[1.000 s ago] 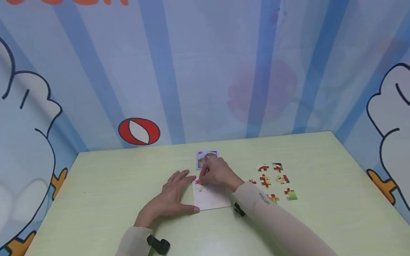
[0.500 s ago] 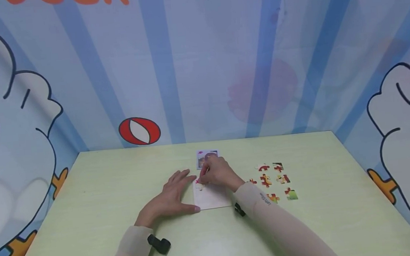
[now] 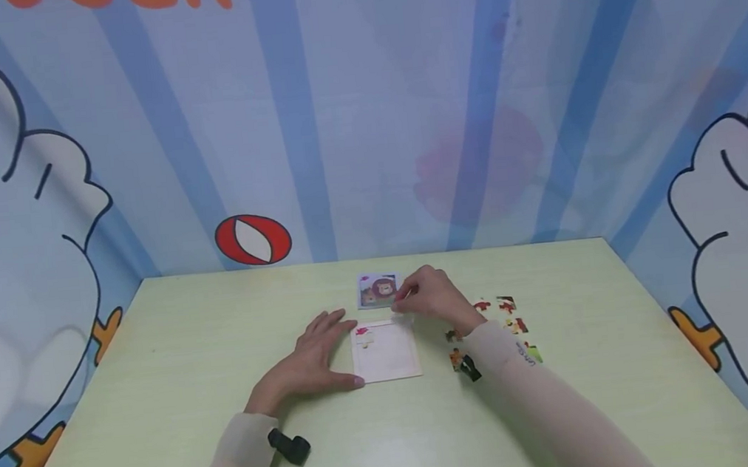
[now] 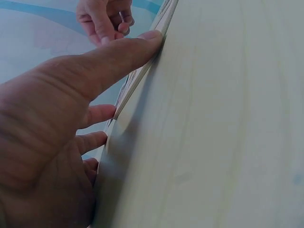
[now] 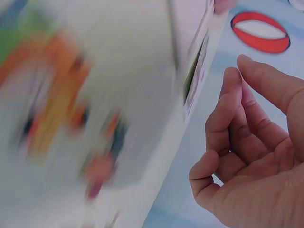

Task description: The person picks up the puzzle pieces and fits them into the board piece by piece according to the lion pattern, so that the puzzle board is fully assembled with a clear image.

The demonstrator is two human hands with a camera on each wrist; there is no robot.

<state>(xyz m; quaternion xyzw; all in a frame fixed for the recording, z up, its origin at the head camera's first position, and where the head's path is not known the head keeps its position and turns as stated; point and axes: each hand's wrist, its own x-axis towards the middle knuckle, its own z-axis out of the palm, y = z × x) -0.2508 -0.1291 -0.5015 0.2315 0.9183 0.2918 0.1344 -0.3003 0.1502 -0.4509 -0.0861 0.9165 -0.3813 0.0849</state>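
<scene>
A shallow white puzzle tray (image 3: 387,355) lies mid-table, with a few jigsaw pieces (image 3: 363,333) in its upper left corner, partly pink. My left hand (image 3: 308,365) spreads along its left side; the thumb touches the lower left corner and the fingertips reach the upper edge. In the left wrist view, the left thumb (image 4: 151,36) rests against the tray's rim. My right hand (image 3: 435,299) is above the tray's upper right corner. In the right wrist view its fingers (image 5: 232,83) are loosely bent, thumb near index, with no piece visible between them.
A small picture card (image 3: 377,291) showing a lion lies just behind the tray. Several loose jigsaw pieces (image 3: 507,305) are laid out to the right, some hidden by the right sleeve (image 3: 515,362). A printed cloth (image 3: 377,114) rises at the table's far edge.
My right hand has moved right and back, off the tray's upper left corner, uncovering the pieces there and the picture card. My left hand has stayed in place.
</scene>
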